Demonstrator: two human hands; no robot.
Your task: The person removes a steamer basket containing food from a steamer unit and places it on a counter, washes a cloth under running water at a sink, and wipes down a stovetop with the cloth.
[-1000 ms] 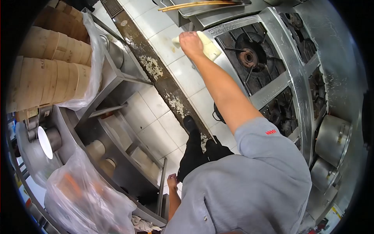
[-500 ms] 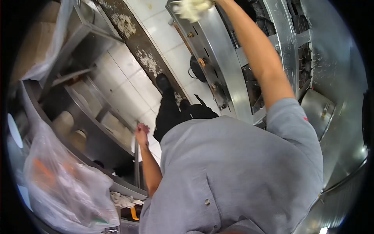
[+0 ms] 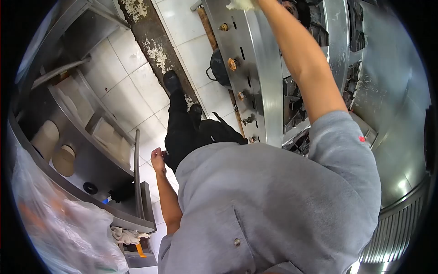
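My right arm reaches forward over the stainless steel stove [image 3: 269,77]. My right hand [image 3: 266,2] is nearly cut off by the top edge of the view. A pale, crumpled cloth [image 3: 241,4] shows at its fingers, above the stove's front edge. My left hand [image 3: 158,160] hangs low at my left side, its fingers loosely bent and apart, with nothing visible in it. Closest to that hand are my black trousers and the metal bar [image 3: 137,173] of the counter on the left.
Brass-coloured valves [image 3: 233,64] line the stove's front. A black pan [image 3: 220,67] sits beneath it. To the left, a steel counter holds beige containers [image 3: 64,160] and a clear plastic bag [image 3: 59,219]. A worn dark strip [image 3: 157,55] crosses the white floor tiles.
The view has shifted forward along the stove. My right hand and the cloth have slid mostly out at the top. My left hand stays low at my side, and my legs have changed position.
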